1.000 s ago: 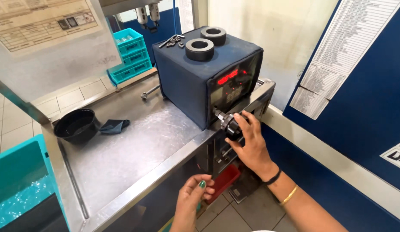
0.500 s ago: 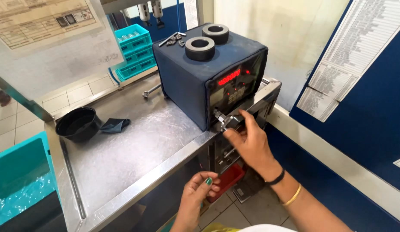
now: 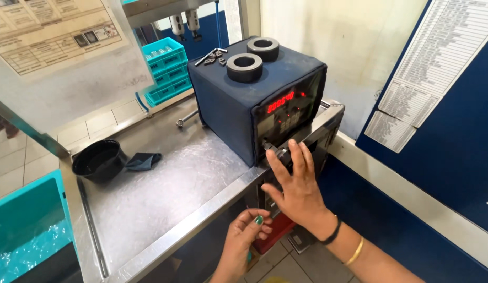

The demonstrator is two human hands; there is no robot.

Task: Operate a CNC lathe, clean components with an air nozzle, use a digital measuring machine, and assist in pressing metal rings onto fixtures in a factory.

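At the front edge of the table [image 3: 165, 199], the right hand [image 3: 299, 191] lies open, fingers touching the short knob [image 3: 272, 150] pointing outward; the left hand [image 3: 244, 243], lower, pinches something small.

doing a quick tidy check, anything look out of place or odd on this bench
Two things stand out. Two black metal rings and small loose tools sit on top of the blue-covered machine rather than in a bin. A dark cloth lies crumpled beside the black bowl. Nothing spilled or broken.
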